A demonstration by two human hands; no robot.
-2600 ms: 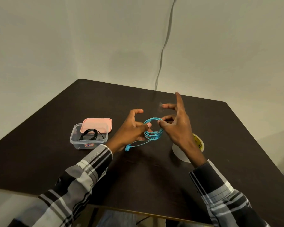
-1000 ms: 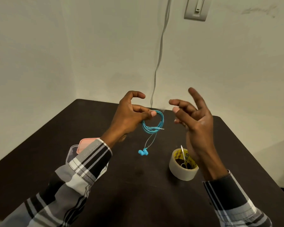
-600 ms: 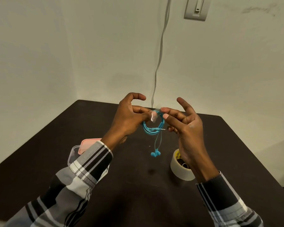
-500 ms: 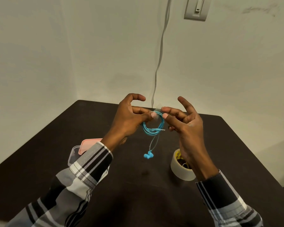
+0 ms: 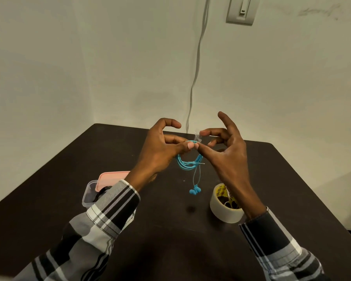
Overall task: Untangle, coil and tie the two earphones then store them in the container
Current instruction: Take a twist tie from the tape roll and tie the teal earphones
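Observation:
My left hand (image 5: 160, 153) pinches the top of a coiled blue earphone (image 5: 187, 164) held up above the dark table (image 5: 170, 240). Its two earbuds (image 5: 195, 191) hang below on thin wires and its jack sticks out to the right. My right hand (image 5: 227, 155) pinches a small clear strip of tape (image 5: 197, 137) at the top of the coil, thumb tip against my left thumb. The clear container (image 5: 89, 196) stands at the left with a black earphone (image 5: 100, 194) inside, mostly hidden by my left sleeve. A pink lid (image 5: 109, 177) leans on its rim.
A roll of clear tape (image 5: 224, 209) with small scissors (image 5: 230, 201) standing in its core sits on the table under my right wrist. A grey cable (image 5: 197, 63) runs down the wall behind the table, and a switch (image 5: 241, 10) is mounted at the upper right.
My right hand came in from the right to the top of the coil and now pinches the tape strip there. The hanging earbuds swung a little. My left hand kept its hold.

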